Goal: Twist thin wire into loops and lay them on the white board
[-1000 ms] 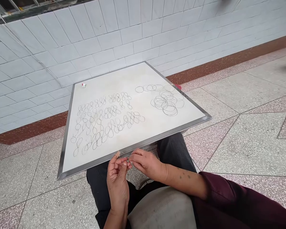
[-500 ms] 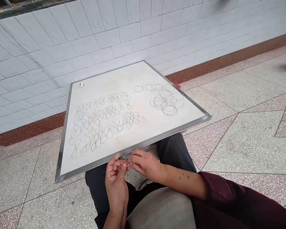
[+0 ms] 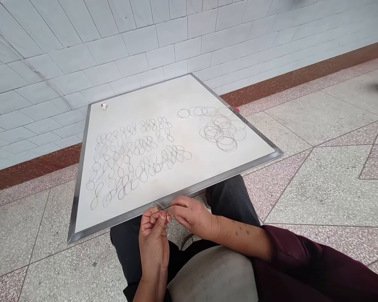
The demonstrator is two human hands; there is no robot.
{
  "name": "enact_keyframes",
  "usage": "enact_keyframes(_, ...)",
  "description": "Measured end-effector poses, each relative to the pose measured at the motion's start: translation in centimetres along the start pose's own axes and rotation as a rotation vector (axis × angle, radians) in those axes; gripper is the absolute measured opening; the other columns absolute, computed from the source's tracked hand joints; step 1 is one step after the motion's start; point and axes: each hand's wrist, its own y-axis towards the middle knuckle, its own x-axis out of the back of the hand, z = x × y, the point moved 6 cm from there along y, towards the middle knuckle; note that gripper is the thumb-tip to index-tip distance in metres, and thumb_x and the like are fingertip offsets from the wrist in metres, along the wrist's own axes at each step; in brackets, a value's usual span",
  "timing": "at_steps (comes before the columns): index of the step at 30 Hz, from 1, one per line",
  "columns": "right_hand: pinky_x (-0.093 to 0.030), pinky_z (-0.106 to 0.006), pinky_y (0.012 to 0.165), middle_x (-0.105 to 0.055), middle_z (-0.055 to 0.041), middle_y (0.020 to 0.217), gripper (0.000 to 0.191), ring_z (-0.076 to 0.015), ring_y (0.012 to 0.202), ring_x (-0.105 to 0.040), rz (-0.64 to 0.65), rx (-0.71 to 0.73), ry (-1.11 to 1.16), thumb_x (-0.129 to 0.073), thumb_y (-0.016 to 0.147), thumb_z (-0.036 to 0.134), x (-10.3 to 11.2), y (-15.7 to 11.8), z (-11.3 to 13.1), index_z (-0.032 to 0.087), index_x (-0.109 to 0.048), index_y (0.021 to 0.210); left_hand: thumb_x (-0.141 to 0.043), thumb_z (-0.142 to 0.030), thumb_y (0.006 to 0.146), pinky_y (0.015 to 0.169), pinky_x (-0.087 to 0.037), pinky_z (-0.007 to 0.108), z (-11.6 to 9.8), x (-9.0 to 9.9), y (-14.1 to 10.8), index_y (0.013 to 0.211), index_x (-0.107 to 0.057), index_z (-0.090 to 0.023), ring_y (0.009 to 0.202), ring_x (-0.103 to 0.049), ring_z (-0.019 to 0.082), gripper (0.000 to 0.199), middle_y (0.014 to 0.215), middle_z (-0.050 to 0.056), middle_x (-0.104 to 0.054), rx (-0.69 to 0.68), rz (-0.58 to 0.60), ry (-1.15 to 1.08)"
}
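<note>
A thin wire loop (image 3: 159, 204) is held between my two hands, just in front of the table's near edge. My left hand (image 3: 154, 239) pinches it between thumb and fingers, palm turned up; a tan wrap covers one fingertip. My right hand (image 3: 190, 214) grips the loop from the right side, its fingertips pressed together close to the left thumb. Where the wire passes between the fingers is too small to make out. On the white tabletop lie rows of wire twisted into figure-eights (image 3: 141, 173) at left and a pile of round wire rings (image 3: 227, 143) at right.
The table (image 3: 176, 188) has a metal rim and stands close to a white tiled wall (image 3: 138, 50). A small white and red object (image 3: 104, 107) lies near its far left corner. My legs (image 3: 233, 197) are under the near edge, above a speckled tile floor (image 3: 334, 188).
The camera view has tilted and shifted slightly. Both hands stay together at the same place, and the wire loop between them has turned a little.
</note>
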Motion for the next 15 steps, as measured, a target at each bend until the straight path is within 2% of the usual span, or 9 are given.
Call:
enact_keyframes(6, -0.051, -0.028, 0.072, -0.062, -0.0052, 0.091, 0.017, -0.0165, 0.083, -0.058, 0.037, -0.121, 0.123, -0.048, 0.097, 0.022, -1.0, 0.0, -1.5, 0.022, -0.064, 0.095, -0.084, -0.018, 0.065, 0.071, -0.048, 0.023, 0.0, -0.1, 0.6, 0.078, -0.061, -0.019, 0.068, -0.058, 0.010, 0.026, 0.075, -0.003, -0.062, -0.080, -0.061, -0.025)
enact_keyframes(9, -0.052, -0.029, 0.074, -0.062, -0.0054, 0.091, 0.014, -0.0167, 0.085, -0.058, 0.019, -0.151, 0.187, -0.049, 0.096, 0.020, -1.0, 0.2, -1.7, 0.022, -0.063, 0.096, -0.084, -0.021, 0.067, 0.071, -0.047, 0.024, -0.1, -0.1, 0.5, 0.092, -0.062, -0.021, 0.067, -0.058, 0.010, 0.033, 0.072, -0.004, -0.063, -0.090, -0.067, -0.006)
enact_keyframes(12, -0.052, -0.028, 0.073, -0.062, -0.0040, 0.086, 0.010, -0.0161, 0.082, -0.058, 0.005, -0.171, 0.249, -0.052, 0.095, 0.020, -0.5, 0.3, -1.5, 0.022, -0.062, 0.092, -0.083, -0.022, 0.069, 0.073, -0.047, 0.024, -0.4, -0.1, -0.1, 0.111, -0.058, -0.025, 0.067, -0.058, 0.010, 0.049, 0.072, -0.005, -0.064, -0.099, -0.088, 0.004)
enact_keyframes(15, -0.051, -0.028, 0.073, -0.062, -0.0026, 0.083, 0.006, -0.0152, 0.080, -0.058, 0.012, -0.228, 0.329, -0.057, 0.093, 0.021, -0.2, 0.2, -1.5, 0.021, -0.063, 0.091, -0.084, -0.022, 0.069, 0.078, -0.048, 0.025, -0.8, -0.2, -0.7, 0.118, -0.057, -0.024, 0.070, -0.060, 0.009, 0.056, 0.074, -0.005, -0.065, -0.105, -0.112, 0.031)
